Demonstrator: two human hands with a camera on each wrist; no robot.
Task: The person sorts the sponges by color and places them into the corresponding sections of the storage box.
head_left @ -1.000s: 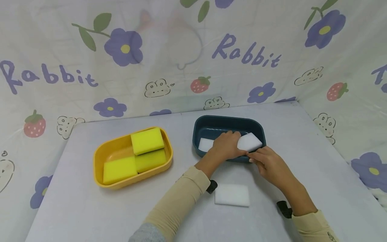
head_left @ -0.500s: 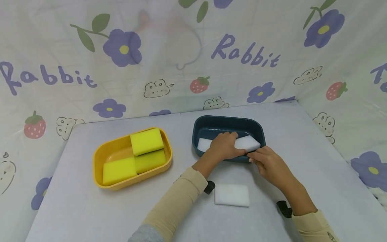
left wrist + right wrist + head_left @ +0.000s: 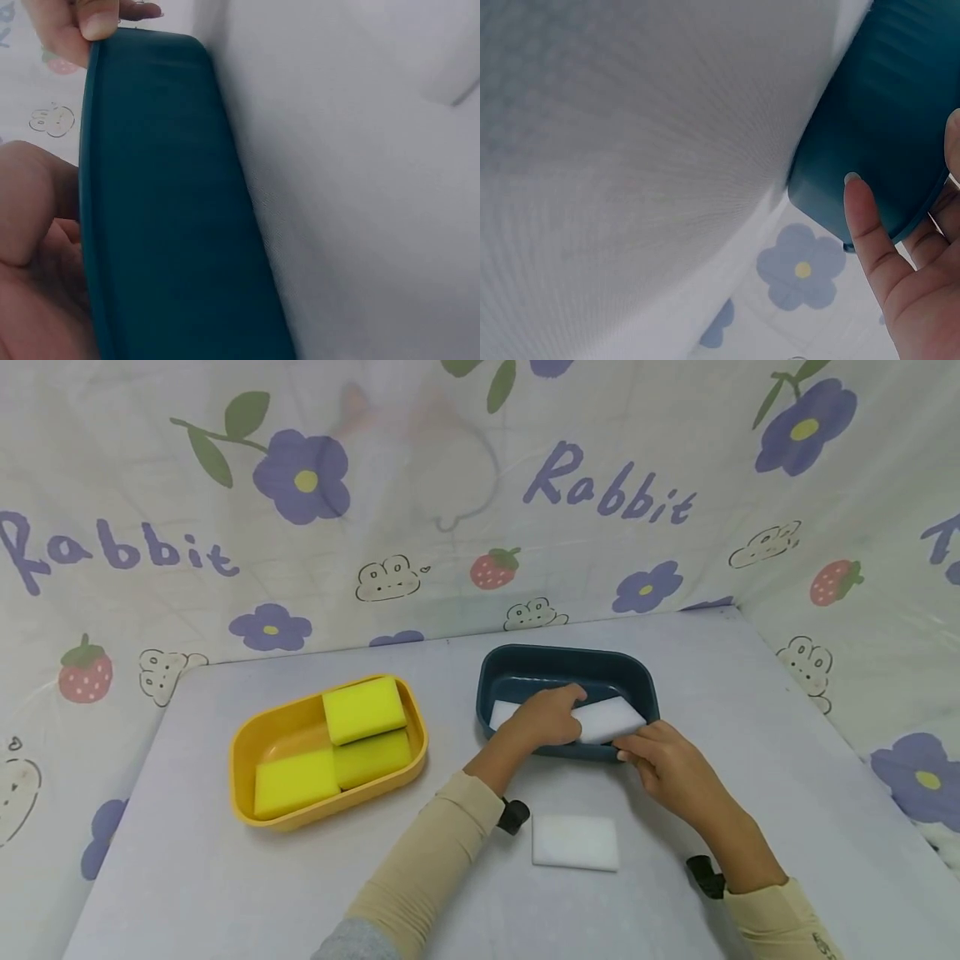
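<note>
In the head view, my left hand (image 3: 546, 717) reaches into a dark teal box (image 3: 600, 662), beside the left end of a white sponge (image 3: 609, 720). Its index finger stretches forward; the other fingers are mostly hidden. That sponge lies slightly slanted along the near side of the box. Another white sponge (image 3: 501, 712) shows partly behind my left hand. My right hand (image 3: 663, 768) grips the near right rim of the box. In the right wrist view, a finger (image 3: 864, 217) rests against the outer wall of the teal box (image 3: 885, 127).
A third white sponge (image 3: 575, 843) lies flat on the white table (image 3: 480, 902), between my forearms. To the left stands a yellow box (image 3: 251, 743) with three yellow sponges (image 3: 365, 710) inside. A patterned curtain (image 3: 420, 485) hangs behind the table.
My left hand has shifted a little left, and the white sponge beside it lies lower and flatter in the box. My right hand stays on the rim.
</note>
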